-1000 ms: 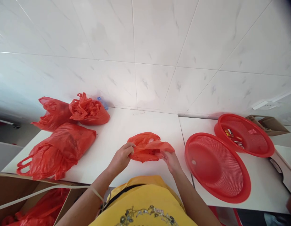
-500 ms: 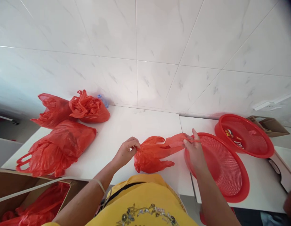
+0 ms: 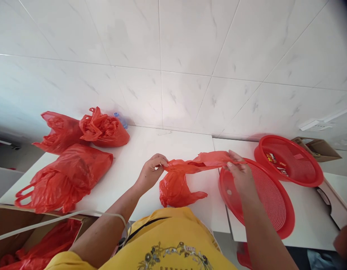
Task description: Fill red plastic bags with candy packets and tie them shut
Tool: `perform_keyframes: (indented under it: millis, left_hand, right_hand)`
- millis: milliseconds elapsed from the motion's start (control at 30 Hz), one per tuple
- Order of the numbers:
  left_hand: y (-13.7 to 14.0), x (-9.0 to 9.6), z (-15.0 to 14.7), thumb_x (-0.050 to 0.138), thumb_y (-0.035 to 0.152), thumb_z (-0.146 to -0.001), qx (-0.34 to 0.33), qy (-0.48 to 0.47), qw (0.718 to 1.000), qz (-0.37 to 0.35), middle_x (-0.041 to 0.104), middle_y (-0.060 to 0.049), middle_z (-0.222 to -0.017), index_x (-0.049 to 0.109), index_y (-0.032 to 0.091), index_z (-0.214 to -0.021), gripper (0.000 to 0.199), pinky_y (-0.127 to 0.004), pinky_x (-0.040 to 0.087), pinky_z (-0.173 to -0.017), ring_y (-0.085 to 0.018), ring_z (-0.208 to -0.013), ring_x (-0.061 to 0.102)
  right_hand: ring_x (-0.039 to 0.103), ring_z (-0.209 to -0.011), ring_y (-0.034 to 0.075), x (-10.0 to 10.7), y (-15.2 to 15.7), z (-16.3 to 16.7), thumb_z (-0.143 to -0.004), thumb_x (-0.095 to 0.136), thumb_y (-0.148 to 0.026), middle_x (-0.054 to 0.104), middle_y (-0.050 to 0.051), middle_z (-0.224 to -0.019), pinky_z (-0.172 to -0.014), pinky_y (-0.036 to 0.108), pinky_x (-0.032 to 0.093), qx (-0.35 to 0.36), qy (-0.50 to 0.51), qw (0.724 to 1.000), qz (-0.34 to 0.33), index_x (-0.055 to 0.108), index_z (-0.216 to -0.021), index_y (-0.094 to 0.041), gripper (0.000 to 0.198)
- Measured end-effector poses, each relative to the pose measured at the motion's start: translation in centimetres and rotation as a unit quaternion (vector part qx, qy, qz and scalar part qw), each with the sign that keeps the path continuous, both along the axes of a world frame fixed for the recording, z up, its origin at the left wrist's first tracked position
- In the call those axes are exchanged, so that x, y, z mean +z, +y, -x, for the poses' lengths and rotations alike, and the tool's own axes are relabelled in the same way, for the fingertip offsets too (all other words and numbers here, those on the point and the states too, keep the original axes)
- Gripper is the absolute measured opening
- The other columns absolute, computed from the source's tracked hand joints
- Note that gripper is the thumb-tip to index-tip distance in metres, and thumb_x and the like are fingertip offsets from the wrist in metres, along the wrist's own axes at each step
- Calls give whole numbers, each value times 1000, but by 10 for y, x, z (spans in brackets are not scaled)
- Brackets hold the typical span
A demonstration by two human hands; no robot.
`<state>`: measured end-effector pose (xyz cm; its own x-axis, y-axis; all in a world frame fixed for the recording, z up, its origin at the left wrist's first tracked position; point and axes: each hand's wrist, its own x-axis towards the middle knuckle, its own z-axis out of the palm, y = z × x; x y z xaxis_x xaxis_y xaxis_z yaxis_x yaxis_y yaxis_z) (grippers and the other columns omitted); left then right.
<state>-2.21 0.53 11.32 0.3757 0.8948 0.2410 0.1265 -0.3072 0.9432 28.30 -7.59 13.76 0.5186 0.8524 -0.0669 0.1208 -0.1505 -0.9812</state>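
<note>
A thin red plastic bag (image 3: 208,159) stretches sideways between my two hands. My left hand (image 3: 153,170) pinches its left end, fingers closed. At the other end, my right hand (image 3: 240,173) grips the bag with thumb and fingers, over the rim of a red plastic basket (image 3: 277,202). Below the stretched bag, a crumpled red plastic bag (image 3: 175,189) lies on the white table (image 3: 145,150), close to my body. Whether the two pieces are joined near my left hand I cannot tell.
Full red bags (image 3: 86,168) stand at the left, beside a blue-capped bottle (image 3: 120,119). A cardboard box (image 3: 18,225) with red plastic sits lower left. At right are another red basket (image 3: 291,161) holding small packets and a small carton (image 3: 316,148).
My right hand has moved right, drawing the red bag out longer and lifting a strip of it off the crumpled part. My left hand keeps its pinch in nearly the same place.
</note>
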Motion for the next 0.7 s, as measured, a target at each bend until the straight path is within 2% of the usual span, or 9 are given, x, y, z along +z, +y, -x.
perform_keyframes:
  millis: [133, 233, 333, 433, 500, 567, 600, 667, 700]
  left_hand:
    - [-1, -21, 5, 45, 1, -76, -6, 125, 992, -8, 60, -3, -97, 63, 20, -75, 26, -25, 43, -67, -13, -82, 58]
    - [-6, -35, 10, 43, 1, -75, -14, 221, 975, -21, 59, -2, -93, 62, 20, -76, 28, -26, 41, -66, -14, -80, 56]
    - [-12, -42, 13, 42, 3, -76, 1, 264, 964, -25, 57, -2, -86, 63, 21, -78, 28, -27, 41, -67, -14, -78, 55]
    - [-12, -42, 13, 43, 6, -76, 3, 249, 968, 1, 57, -1, -83, 64, 22, -80, 27, -27, 40, -66, -14, -72, 53]
    - [-9, -38, 11, 45, 8, -75, 11, 218, 975, 39, 58, 0, -82, 64, 21, -79, 23, -27, 40, -65, -13, -70, 52]
    - [-7, -34, 6, 48, 12, -75, 29, 179, 979, 94, 59, 0, -80, 63, 21, -79, 18, -26, 40, -65, -14, -71, 52]
    - [-6, -32, 4, 50, 13, -74, 36, 159, 979, 123, 59, 0, -78, 63, 21, -79, 16, -26, 40, -65, -14, -71, 52]
    - [-6, -30, 0, 52, 15, -74, 33, 118, 977, 174, 59, 1, -76, 63, 21, -80, 14, -26, 40, -65, -14, -71, 53]
    - [-6, -30, -1, 53, 15, -73, 21, 98, 975, 198, 59, 2, -74, 63, 20, -81, 14, -25, 40, -65, -13, -70, 52]
  right_hand:
    - [63, -105, 26, -48, -9, -4, -77, 67, -46, 63, 9, -126, -88, 39, 52, 22, 31, 993, 115, 66, -118, -26, 45]
    - [63, -107, 26, -82, -22, -10, -77, 66, -48, 66, 10, -121, -88, 38, 52, 63, 45, 984, 158, 69, -108, -21, 41]
    - [64, -104, 26, -102, -37, -17, -77, 62, -50, 69, 12, -113, -86, 39, 52, 87, 29, 976, 197, 69, -103, -18, 41]
    - [64, -102, 27, -118, -48, -18, -78, 58, -51, 69, 12, -109, -85, 39, 51, 134, -12, 959, 249, 69, -99, -17, 41]
    - [62, -106, 27, -133, -51, -9, -77, 57, -50, 66, 13, -116, -89, 39, 49, 184, -62, 940, 282, 67, -106, -16, 46]
    - [58, -112, 27, -151, -50, 8, -74, 61, -48, 55, 15, -132, -92, 38, 46, 214, -118, 916, 317, 55, -128, -15, 64]
    - [56, -115, 27, -160, -48, 19, -70, 65, -47, 48, 16, -140, -92, 37, 45, 218, -137, 905, 338, 43, -140, -16, 79]
    - [58, -110, 26, -178, -42, 45, -63, 72, -43, 40, 17, -144, -87, 36, 46, 230, -155, 888, 367, 24, -150, -22, 102]
    - [58, -107, 25, -185, -37, 59, -60, 74, -38, 38, 16, -145, -84, 36, 45, 242, -161, 885, 364, 24, -151, -25, 105]
